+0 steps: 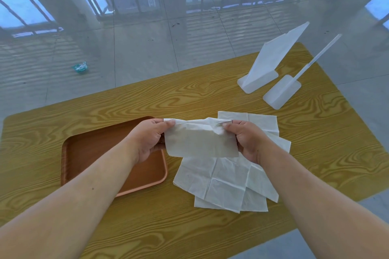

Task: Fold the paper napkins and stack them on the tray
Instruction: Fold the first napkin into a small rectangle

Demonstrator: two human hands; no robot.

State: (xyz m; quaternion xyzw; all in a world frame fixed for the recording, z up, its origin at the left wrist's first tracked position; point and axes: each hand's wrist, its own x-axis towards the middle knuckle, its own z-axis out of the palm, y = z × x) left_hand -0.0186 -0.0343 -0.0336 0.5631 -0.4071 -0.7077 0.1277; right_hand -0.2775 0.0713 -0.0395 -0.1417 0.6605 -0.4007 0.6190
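Note:
I hold one white paper napkin (200, 141) in the air above the table, folded over so it hangs as a wide strip. My left hand (150, 137) pinches its upper left corner and my right hand (246, 140) pinches its upper right corner. Under the held napkin lies a loose pile of unfolded white napkins (223, 183), overlapping at angles. A brown tray (84, 153) with a raised rim sits to the left of the pile, partly covered by my left forearm; no napkins show on it.
The yellow wood-grain table (189, 94) carries two white plastic stands (267, 65) at the back right. Beyond the far edge is a grey tiled floor with a small teal wrapper (80, 67) and railings behind.

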